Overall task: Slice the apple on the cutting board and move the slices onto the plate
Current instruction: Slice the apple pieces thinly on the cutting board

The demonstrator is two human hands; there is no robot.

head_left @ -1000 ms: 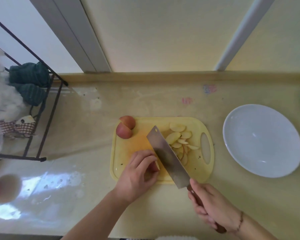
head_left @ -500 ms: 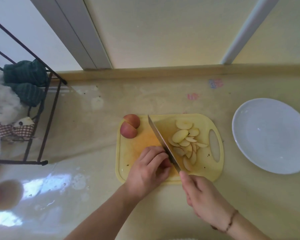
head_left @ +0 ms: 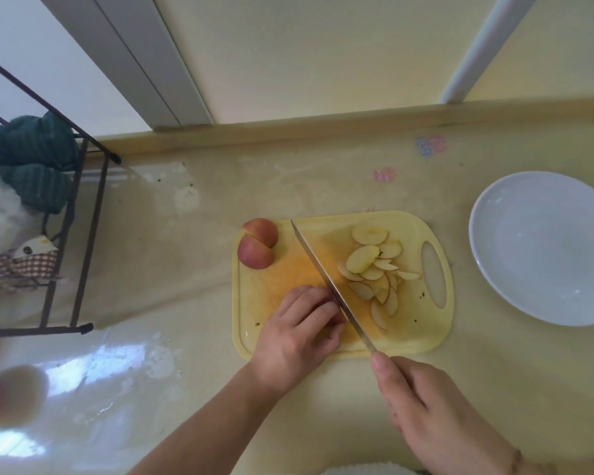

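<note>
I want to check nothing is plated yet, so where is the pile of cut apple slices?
In the head view the apple slices lie on the right half of the cutting board, between the knife and the board's handle hole; the plate further right holds none.

Bare desk (head_left: 340,173) lies open between the board (head_left: 436,337) and the back ledge, and a clear strip separates the board from the plate (head_left: 494,269) on its right. On the board, the knife (head_left: 326,275) runs diagonally, walling the slices (head_left: 374,272) off from the two apple pieces (head_left: 258,246) at the far-left corner. A wire rack (head_left: 83,234) blocks the desk's left side.
</note>
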